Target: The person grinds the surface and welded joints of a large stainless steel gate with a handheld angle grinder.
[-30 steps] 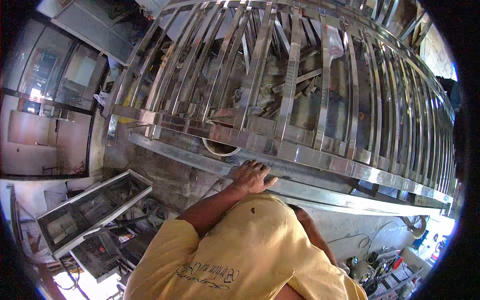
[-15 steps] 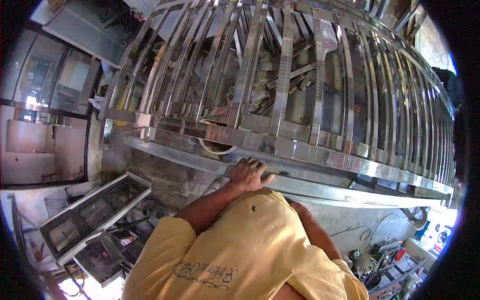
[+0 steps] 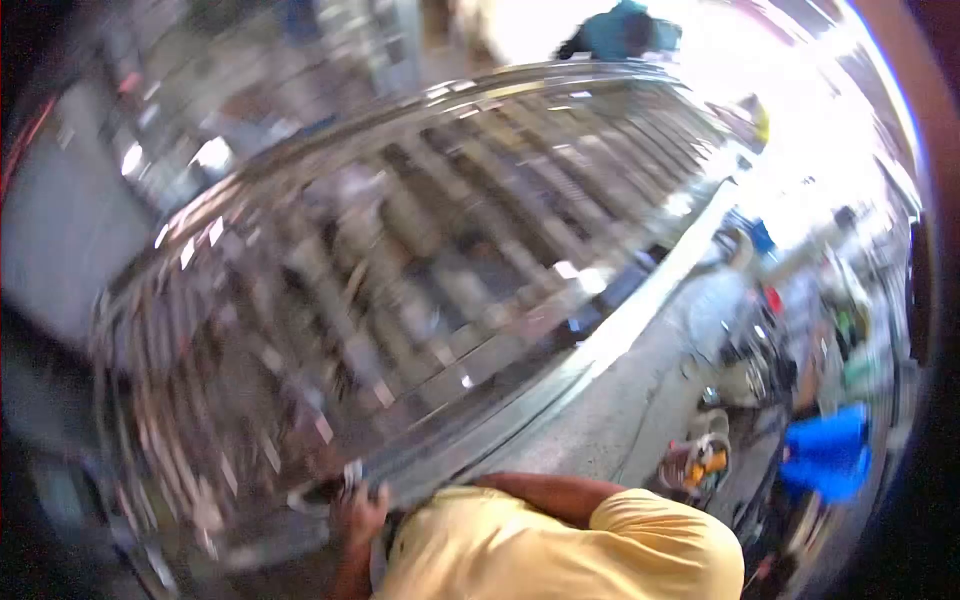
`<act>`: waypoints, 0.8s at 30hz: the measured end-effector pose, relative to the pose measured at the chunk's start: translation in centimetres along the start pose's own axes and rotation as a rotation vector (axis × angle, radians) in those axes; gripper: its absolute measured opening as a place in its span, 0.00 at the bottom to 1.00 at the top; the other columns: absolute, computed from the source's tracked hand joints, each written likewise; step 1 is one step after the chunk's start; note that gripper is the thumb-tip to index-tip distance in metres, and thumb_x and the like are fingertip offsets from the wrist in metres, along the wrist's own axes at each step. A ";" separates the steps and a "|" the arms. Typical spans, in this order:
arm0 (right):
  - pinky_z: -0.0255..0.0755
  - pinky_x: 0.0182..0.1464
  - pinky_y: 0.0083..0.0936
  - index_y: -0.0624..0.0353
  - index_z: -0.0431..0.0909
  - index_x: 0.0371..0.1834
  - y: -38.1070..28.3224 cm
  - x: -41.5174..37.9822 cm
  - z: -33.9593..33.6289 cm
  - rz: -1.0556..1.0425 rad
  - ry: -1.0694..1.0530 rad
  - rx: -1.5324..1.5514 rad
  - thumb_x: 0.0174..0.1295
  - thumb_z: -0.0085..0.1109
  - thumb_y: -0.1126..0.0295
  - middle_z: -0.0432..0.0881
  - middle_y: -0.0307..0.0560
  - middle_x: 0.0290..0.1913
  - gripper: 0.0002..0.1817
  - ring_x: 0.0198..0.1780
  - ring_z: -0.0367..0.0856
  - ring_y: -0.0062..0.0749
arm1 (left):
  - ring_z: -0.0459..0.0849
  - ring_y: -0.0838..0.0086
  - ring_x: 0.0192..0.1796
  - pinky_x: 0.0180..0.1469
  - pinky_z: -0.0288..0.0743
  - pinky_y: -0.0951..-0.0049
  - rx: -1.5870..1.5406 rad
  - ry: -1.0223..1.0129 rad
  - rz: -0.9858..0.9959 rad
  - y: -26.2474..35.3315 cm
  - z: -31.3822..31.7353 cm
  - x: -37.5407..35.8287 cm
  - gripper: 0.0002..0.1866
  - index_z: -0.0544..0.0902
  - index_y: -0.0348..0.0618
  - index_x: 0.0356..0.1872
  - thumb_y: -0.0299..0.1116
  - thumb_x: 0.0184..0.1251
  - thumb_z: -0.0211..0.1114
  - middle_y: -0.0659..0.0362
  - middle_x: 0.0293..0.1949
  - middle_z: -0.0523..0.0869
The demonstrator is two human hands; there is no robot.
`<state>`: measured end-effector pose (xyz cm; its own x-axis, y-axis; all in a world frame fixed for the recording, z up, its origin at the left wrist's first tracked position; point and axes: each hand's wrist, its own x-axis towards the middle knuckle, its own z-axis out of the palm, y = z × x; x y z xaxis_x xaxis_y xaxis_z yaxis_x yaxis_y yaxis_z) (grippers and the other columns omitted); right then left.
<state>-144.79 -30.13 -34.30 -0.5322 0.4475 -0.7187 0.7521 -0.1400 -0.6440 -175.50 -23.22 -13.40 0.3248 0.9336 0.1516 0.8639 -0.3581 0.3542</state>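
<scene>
My left hand (image 3: 362,512) is at the lower edge of a large shiny metal railing (image 3: 445,372) made of many parallel bars. Fingers point up toward the frame, but motion blur hides whether they grip or only touch it. A small pale shape shows at the fingertips, too smeared to make out. My right forearm (image 3: 560,492) crosses in front of the yellow shirt (image 3: 540,550), and its hand is hidden. Beside the railing runs a long pale metal beam (image 3: 625,325).
At the far end stands a person in teal (image 3: 615,35). A bright blue object (image 3: 826,452) lies at the right, near a container with orange things (image 3: 700,465) on the cluttered floor. A grey panel (image 3: 75,210) is at the left.
The view has swung to the right, so the railing now runs diagonally and the far person shows. My left hand has moved lower and to the left in view, at the railing's edge.
</scene>
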 end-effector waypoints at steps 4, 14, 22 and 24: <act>0.79 0.52 0.47 0.61 0.83 0.55 0.4 -0.3 -0.3 -0.030 0.018 0.000 0.69 0.51 0.46 0.86 0.60 0.51 0.28 0.49 0.86 0.53 | 0.86 0.48 0.46 0.52 0.77 0.47 0.128 -0.140 0.082 -1.5 -0.3 0.4 0.21 0.85 0.41 0.49 0.50 0.70 0.62 0.46 0.44 0.88; 0.76 0.56 0.51 0.59 0.89 0.44 13.4 -9.6 7.5 0.470 0.426 0.116 0.68 0.47 0.43 0.86 0.62 0.50 0.30 0.49 0.84 0.62 | 0.84 0.44 0.47 0.47 0.76 0.46 0.062 -0.389 -0.219 5.3 -5.9 1.1 0.24 0.87 0.45 0.47 0.54 0.77 0.53 0.44 0.43 0.88; 0.76 0.54 0.48 0.59 0.88 0.44 18.1 -12.5 16.4 0.348 0.359 0.233 0.71 0.44 0.46 0.88 0.58 0.47 0.28 0.47 0.85 0.56 | 0.84 0.44 0.50 0.51 0.75 0.44 0.099 -0.265 -0.062 3.0 -4.6 -0.3 0.25 0.87 0.47 0.50 0.56 0.76 0.52 0.44 0.46 0.88; 0.77 0.54 0.45 0.59 0.88 0.43 18.1 -11.0 18.0 -0.092 0.389 0.063 0.71 0.49 0.56 0.88 0.60 0.45 0.20 0.48 0.85 0.53 | 0.84 0.44 0.51 0.51 0.75 0.44 0.120 -0.393 -0.180 5.1 -6.7 1.0 0.26 0.87 0.48 0.51 0.57 0.76 0.51 0.44 0.47 0.88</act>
<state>-132.32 -53.46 -42.70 -0.4004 0.7598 -0.5121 0.6765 -0.1318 -0.7245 -173.32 -24.18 -5.20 0.2666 0.9242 -0.2733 0.9511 -0.2065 0.2296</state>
